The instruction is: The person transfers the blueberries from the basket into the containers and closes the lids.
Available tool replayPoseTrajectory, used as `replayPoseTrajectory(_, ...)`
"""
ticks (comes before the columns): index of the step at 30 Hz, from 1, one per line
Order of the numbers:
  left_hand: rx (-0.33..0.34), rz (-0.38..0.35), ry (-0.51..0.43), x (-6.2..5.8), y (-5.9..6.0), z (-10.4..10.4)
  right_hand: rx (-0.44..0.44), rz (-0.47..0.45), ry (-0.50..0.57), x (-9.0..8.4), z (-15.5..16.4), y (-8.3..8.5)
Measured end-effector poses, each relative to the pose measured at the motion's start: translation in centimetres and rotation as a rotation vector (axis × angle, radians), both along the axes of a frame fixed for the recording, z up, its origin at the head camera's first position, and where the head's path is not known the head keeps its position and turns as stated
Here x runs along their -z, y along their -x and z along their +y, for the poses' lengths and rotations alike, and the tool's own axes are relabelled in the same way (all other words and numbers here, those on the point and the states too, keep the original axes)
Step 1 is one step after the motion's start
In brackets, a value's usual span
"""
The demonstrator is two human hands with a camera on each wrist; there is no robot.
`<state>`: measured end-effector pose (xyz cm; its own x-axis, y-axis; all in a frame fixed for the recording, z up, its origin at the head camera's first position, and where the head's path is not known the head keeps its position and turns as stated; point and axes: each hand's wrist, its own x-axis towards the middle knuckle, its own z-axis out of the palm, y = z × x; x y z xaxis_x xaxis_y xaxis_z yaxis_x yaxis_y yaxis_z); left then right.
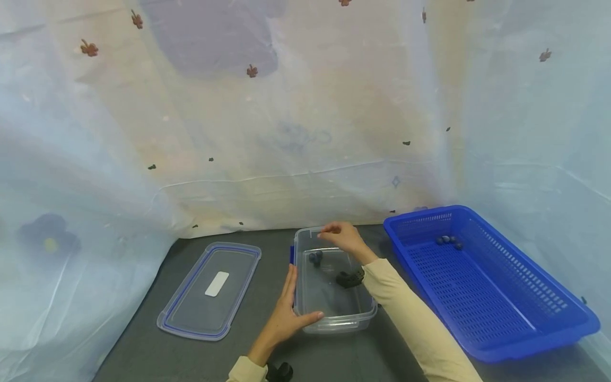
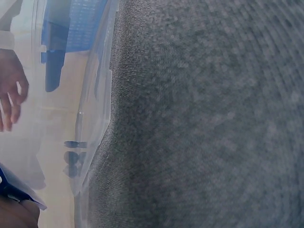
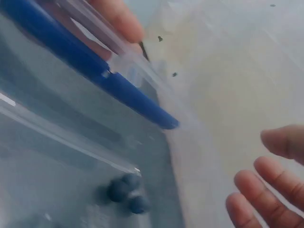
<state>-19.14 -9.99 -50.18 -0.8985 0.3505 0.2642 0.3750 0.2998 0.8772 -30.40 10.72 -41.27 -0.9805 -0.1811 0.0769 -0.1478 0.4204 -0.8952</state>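
A clear plastic food container with blue side latches stands lidless on the dark table. Small round blueberries lie clustered at its far left inside; the right wrist view shows these blueberries close up. My left hand rests at the container's left side, fingers straight along the outer wall and thumb stretched across the near corner. Beside those fingers is a blue latch. Over the container's far end hovers my right hand, its fingers loosely bent and apart, with nothing between them.
To the right stands a blue perforated basket with several blueberries at its far end. A clear lid with a blue seal and white label lies on the left. Patterned plastic sheeting hangs behind and beside the table.
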Motion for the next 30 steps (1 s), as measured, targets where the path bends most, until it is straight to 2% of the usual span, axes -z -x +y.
replayPoseTrajectory(2, -0.004, 0.001, -0.001, -0.4, -0.2, 0.1, 0.010, 0.082, -0.030, -0.6, 0.5, -0.1)
replayPoseTrajectory(8, 0.013, -0.013, -0.016, -3.5, -1.6, 0.4, 0.056, 0.247, -0.054, -2.1, 2.6, -0.3)
replayPoseTrajectory(9, 0.013, -0.004, -0.014, -3.2, -1.5, 0.3, 0.065, 0.264, -0.054, -2.3, 3.0, -0.3)
replayPoseTrajectory(12, 0.009, 0.000, -0.015, -3.3, -1.6, 0.3, 0.089, 0.314, -0.090, -3.3, 4.3, -0.6)
replayPoseTrajectory(15, 0.006, 0.005, -0.021, -3.3, -1.7, 0.3, 0.116, 0.358, -0.163, -4.0, 5.7, -0.8)
replayPoseTrajectory(16, 0.007, -0.006, -0.023, -3.9, -1.9, 0.4, 0.120, 0.370, -0.189, -4.2, 6.3, -0.8)
replayPoseTrajectory(20, 0.005, -0.012, -0.022, -3.8, -1.9, 0.4, 0.139, 0.409, -0.260, -4.5, 8.5, -0.7)
replayPoseTrajectory(30, -0.001, -0.004, -0.020, -3.6, -1.8, 0.4, 0.206, 0.497, -0.357, -4.2, 13.9, -1.3)
